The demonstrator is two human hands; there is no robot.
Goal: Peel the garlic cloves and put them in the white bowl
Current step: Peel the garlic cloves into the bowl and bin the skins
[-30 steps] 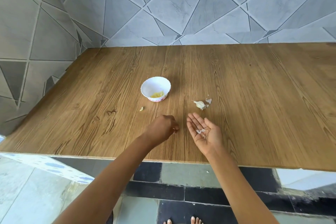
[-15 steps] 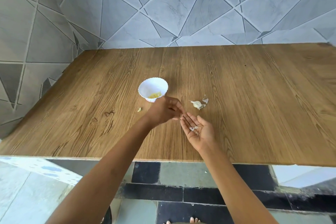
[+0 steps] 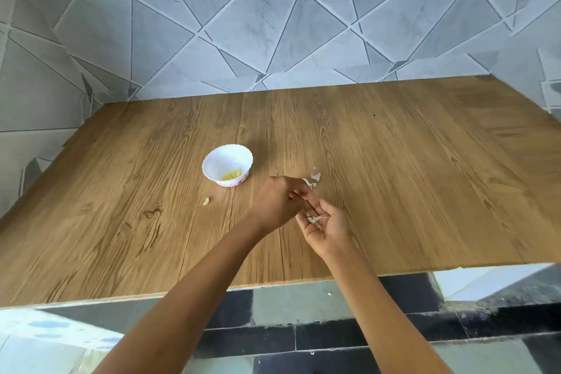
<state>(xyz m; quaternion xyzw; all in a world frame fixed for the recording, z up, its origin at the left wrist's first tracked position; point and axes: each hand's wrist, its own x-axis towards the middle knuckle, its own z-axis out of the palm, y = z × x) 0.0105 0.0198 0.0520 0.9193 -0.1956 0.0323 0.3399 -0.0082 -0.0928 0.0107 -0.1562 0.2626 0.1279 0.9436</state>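
The bowl (image 3: 212, 164) is white with a pink band round its foot, and the cloves (image 3: 232, 174) in it are pale yellow, like the lone piece (image 3: 206, 201) on the worktop (image 3: 394, 176), which is warm brown with dark wood grain. The wall (image 3: 243, 24) is pale grey marbled tile cut by thin lines into triangles, some dark grey; the skins (image 3: 315, 176) are off-white, the floor (image 3: 273, 340) black and grey-green blocks

Left hand (image 3: 277, 200) curled over upturned right hand (image 3: 328, 229); garlic skins (image 3: 315, 218) on its palm; white bowl (image 3: 217, 161) nearby.
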